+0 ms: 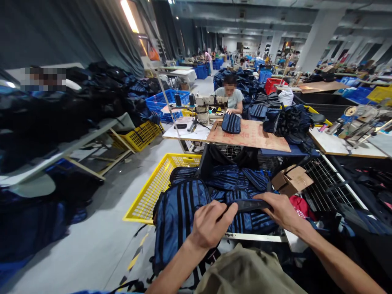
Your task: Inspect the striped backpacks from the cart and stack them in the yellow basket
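Observation:
Both my hands grip a dark strap (248,204) of a blue striped backpack (180,216) in front of me. My left hand (211,224) is closed on the strap's left end, just above the backpack's top. My right hand (280,210) is closed on the strap's right end. Under the strap lies a pile of more blue striped bags (235,179).
A yellow crate (150,192) stands on the floor at the left. A person sits at a sewing machine (208,107) behind a brown board (251,136) with a blue bag (231,123) on it. A cardboard box (290,179) and wire rack (327,183) are at right.

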